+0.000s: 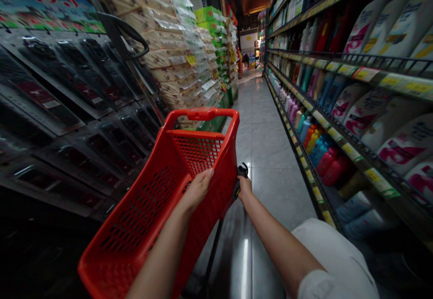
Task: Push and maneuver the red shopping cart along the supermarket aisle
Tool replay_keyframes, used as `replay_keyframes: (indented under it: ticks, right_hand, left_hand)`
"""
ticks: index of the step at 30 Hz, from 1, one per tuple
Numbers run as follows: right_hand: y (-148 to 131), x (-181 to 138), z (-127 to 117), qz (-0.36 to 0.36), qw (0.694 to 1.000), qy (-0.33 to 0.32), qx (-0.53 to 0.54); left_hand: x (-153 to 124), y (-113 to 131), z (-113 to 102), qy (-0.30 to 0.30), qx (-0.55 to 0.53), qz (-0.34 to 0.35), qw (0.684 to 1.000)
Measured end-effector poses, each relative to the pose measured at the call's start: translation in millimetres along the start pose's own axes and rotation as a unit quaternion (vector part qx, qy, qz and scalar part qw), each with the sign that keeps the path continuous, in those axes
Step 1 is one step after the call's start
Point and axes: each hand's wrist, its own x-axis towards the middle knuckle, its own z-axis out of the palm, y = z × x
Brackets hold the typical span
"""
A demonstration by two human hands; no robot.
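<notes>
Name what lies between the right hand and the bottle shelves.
In the head view, bare grey tiled floor lies between the right hand and the bottle shelves.

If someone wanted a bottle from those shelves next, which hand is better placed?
Probably the right hand: it is nearer the bottles, though it seems to hold a black fitting beside the red basket and would have to let go. The left hand is farther off, at the basket's side.
</notes>
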Motion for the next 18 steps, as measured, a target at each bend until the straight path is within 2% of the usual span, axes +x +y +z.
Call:
replay_keyframes:
  ticks: [3,4,6,8,12,14,18]
  right_hand:
    - [-44,10,22,0.033,0.993,0.034,0.104]
    - [-59,12,28,0.020,0.991,0.034,0.127]
    - [-85,11,35,-0.046,0.992,0.029,0.115]
    - [-99,5,35,-0.147,0.988,0.032,0.036]
    - [-96,-13,27,-0.322,0.940,0.018,-0.113]
    - [-90,-19,25,-0.359,0.922,0.013,-0.144]
    - [-83,-21,19,-0.390,0.898,0.009,-0.203]
  left_hand:
    - [5,3,2,-0.007,-0.034,0.015,0.999]
    - [6,3,2,-0.007,-0.040,0.018,0.999]
    - [9,4,2,-0.006,-0.045,0.021,0.999]
    - [10,3,1,-0.005,-0.048,0.017,0.999]
    - [9,1,0,-0.013,-0.063,-0.003,0.998]
    - [8,-1,-1,-0.016,-0.065,-0.006,0.998]
    - [8,-5,-1,-0.010,-0.071,0.000,0.997]
